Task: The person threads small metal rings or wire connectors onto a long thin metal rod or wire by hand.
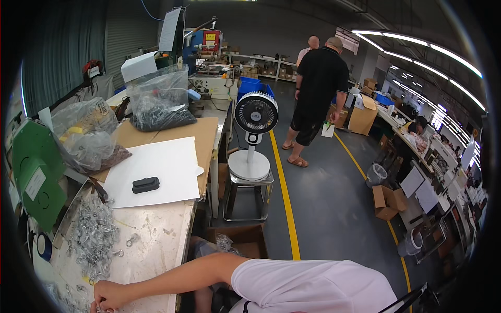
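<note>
My right hand (108,296) is low at the left, over the near end of the white worktable (156,229). Its fingers are curled together in a pinch, and what they hold is hidden at the lower edge. Just beyond it lies a heap of small shiny metal hooks and rings (94,235), with a few loose pieces beside the heap. More metal pieces (70,297) lie near the hand. Farther back, a small black oblong case (145,184) rests on a white sheet (167,161). My left hand is out of view.
Clear plastic bags (162,94) stand on cardboard behind the sheet. A green machine housing (36,172) is at left. Right of the table, a fan (256,115) sits on a metal stool (248,195) above an open carton (245,237). Two people stand in the yellow-lined aisle.
</note>
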### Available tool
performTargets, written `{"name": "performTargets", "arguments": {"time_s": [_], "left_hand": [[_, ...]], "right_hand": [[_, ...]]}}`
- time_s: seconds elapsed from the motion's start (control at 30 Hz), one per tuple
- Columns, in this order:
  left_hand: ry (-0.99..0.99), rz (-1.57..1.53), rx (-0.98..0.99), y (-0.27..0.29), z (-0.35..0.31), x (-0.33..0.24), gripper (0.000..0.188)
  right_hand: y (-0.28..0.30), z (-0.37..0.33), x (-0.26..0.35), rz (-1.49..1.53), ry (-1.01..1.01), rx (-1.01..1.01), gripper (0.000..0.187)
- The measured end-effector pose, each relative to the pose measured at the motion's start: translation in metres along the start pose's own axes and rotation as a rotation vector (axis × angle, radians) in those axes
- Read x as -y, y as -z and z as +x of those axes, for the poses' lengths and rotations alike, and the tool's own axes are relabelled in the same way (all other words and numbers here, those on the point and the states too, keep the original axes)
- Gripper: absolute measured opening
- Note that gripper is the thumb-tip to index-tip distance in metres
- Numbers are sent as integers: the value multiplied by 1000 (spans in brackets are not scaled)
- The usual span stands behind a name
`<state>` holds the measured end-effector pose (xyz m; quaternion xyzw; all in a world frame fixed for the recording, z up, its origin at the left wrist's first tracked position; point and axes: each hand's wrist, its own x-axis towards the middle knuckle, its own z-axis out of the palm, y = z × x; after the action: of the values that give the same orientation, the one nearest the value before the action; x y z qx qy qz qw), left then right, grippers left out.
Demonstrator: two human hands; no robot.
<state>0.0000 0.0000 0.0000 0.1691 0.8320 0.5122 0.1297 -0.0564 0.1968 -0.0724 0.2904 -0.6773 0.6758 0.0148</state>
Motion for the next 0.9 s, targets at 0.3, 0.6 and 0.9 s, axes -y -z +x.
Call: {"name": "performTargets", "arguments": {"time_s": [0.3,0.6,0.9], "left_hand": [[117,-381,-130,-37,-2,-25,32],[4,-217,-490,-7,26,71,21],[28,-335,-597,-9,12,-9,25]], "right_hand": [[-13,12,-36,-82,143,-158,17],[-26,8,-15,256,-67,54,12],[84,-19,65,997,-522,-137,29]]}}
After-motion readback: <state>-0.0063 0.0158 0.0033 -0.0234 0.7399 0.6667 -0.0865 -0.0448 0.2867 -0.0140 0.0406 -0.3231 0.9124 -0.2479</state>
